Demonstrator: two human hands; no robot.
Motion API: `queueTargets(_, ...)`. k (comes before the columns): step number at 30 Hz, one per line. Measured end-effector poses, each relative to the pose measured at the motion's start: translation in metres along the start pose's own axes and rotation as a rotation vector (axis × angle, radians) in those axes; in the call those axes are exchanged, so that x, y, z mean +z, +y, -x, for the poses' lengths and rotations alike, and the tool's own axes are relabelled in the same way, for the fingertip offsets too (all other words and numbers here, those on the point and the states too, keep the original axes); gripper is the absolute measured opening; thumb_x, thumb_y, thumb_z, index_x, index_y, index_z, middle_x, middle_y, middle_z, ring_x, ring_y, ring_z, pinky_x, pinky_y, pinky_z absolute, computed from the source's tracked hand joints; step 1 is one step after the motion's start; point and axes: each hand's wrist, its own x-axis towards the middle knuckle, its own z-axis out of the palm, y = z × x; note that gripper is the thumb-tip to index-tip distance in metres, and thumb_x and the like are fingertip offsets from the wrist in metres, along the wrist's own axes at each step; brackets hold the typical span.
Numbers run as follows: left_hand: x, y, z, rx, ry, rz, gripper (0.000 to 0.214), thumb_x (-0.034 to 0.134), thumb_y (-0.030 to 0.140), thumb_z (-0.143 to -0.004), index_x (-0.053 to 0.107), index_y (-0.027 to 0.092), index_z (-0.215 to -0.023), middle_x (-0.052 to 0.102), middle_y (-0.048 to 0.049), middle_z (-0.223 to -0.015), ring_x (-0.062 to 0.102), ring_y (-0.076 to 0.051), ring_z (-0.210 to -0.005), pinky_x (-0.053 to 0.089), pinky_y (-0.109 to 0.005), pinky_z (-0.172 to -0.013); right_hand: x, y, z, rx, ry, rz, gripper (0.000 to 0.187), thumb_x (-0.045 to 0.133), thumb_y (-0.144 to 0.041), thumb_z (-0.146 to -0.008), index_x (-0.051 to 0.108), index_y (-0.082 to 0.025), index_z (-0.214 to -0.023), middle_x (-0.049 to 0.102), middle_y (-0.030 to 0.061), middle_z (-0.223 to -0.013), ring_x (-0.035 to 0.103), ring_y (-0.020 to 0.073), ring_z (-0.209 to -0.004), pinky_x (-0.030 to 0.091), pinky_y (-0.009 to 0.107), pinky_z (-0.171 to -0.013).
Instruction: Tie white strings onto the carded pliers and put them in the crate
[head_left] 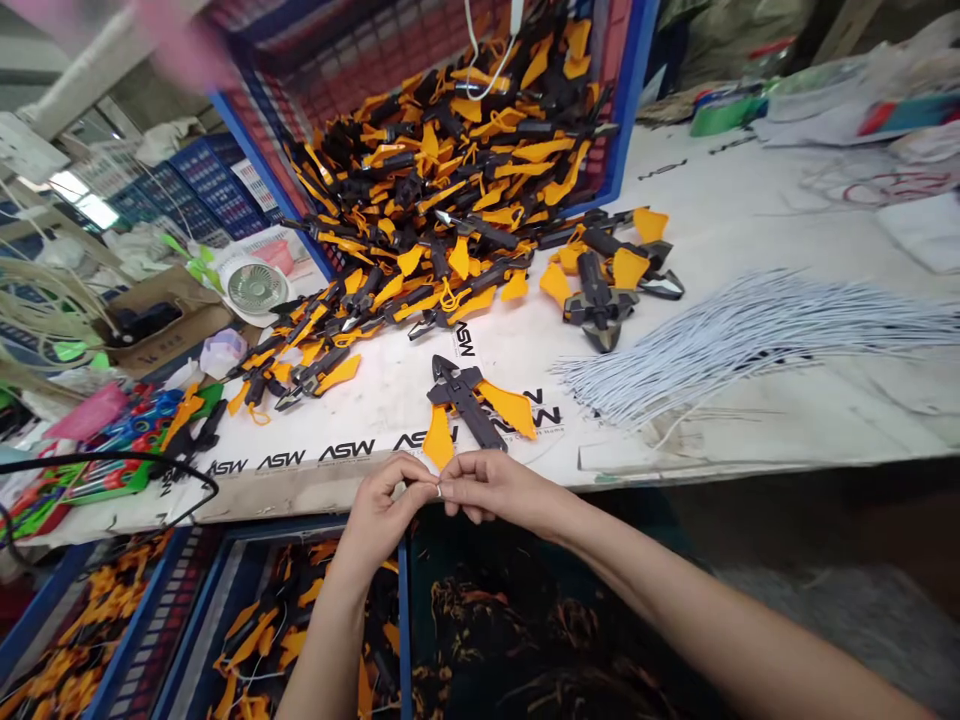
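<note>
At the table's front edge, my left hand (pixel 394 497) and my right hand (pixel 487 483) meet with fingertips pinched together. Between them shows a small bit of white cord (pixel 439 490); most of it is hidden by the fingers. Just beyond my fingers lies a black toy (pixel 466 400) shaped like a dart or small aircraft, with a pointed tip and orange fins. Its pointed end faces away from me. To the right on the table is a long bundle of white cords (pixel 720 335).
A blue crate (pixel 628 100), tipped toward me, spills many similar toys onto the table (pixel 780 220). Two loose toys (pixel 600 295) lie right of centre. Filled crates (pixel 405 620) stand below the table edge. A small fan (pixel 257 287) and colourful items (pixel 127 450) are at left.
</note>
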Motion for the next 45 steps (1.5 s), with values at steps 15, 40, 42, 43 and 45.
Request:
queueTargets(15,0.039,0.001,0.014,-0.068,0.314,-0.325,0.013,0.062,0.026,-0.083,0.073,0.021,-0.080,0.074,-0.0032,-0.079,0.065,-0.019,-0.078,0.048,-0.029,-0.076,0.013,0.020,0.004,-0.298,0.472,0.404,0.006,0.054,-0.022,-0.080,0.053,-0.021,-0.074,0.055,-0.0030,-0.064,0.049,0.0125,-0.058,0.039,0.025,-0.057)
queueTargets(40,0.018,-0.013,0.026,-0.071,0.216,-0.132,0.012,0.058,0.031,-0.090,0.064,0.020,-0.089,0.066,-0.0010,-0.077,0.062,-0.014,-0.065,0.045,-0.024,-0.065,0.016,0.023,-0.002,-0.257,0.225,0.311,0.018,0.051,-0.034,-0.091,0.055,-0.020,-0.080,0.043,-0.0061,-0.063,0.038,0.0113,-0.058,0.030,0.024,-0.054)
queueTargets(42,0.017,-0.015,0.028,-0.104,0.217,-0.092,0.013,0.060,0.033,-0.089,0.063,0.020,-0.088,0.066,-0.0006,-0.077,0.061,-0.014,-0.065,0.046,-0.024,-0.065,0.018,0.024,-0.004,-0.229,0.243,0.335,0.021,0.052,-0.036,-0.090,0.057,-0.020,-0.078,0.041,-0.0064,-0.059,0.037,0.0113,-0.056,0.029,0.024,-0.052)
queueTargets(43,0.016,-0.017,0.029,-0.114,0.222,-0.083,0.013,0.060,0.033,-0.089,0.064,0.020,-0.089,0.065,-0.0002,-0.075,0.061,-0.014,-0.064,0.045,-0.024,-0.065,0.018,0.025,-0.005,-0.215,0.256,0.348,0.022,0.053,-0.037,-0.089,0.058,-0.020,-0.077,0.042,-0.0061,-0.058,0.038,0.0114,-0.055,0.029,0.024,-0.052)
queueTargets(45,0.015,-0.020,0.031,-0.120,0.223,-0.093,0.013,0.059,0.032,-0.090,0.064,0.020,-0.090,0.064,0.0006,-0.072,0.060,-0.014,-0.063,0.045,-0.024,-0.064,0.019,0.027,-0.007,-0.199,0.296,0.368,0.021,0.054,-0.037,-0.088,0.060,-0.020,-0.076,0.048,-0.0046,-0.060,0.042,0.0118,-0.056,0.032,0.024,-0.053)
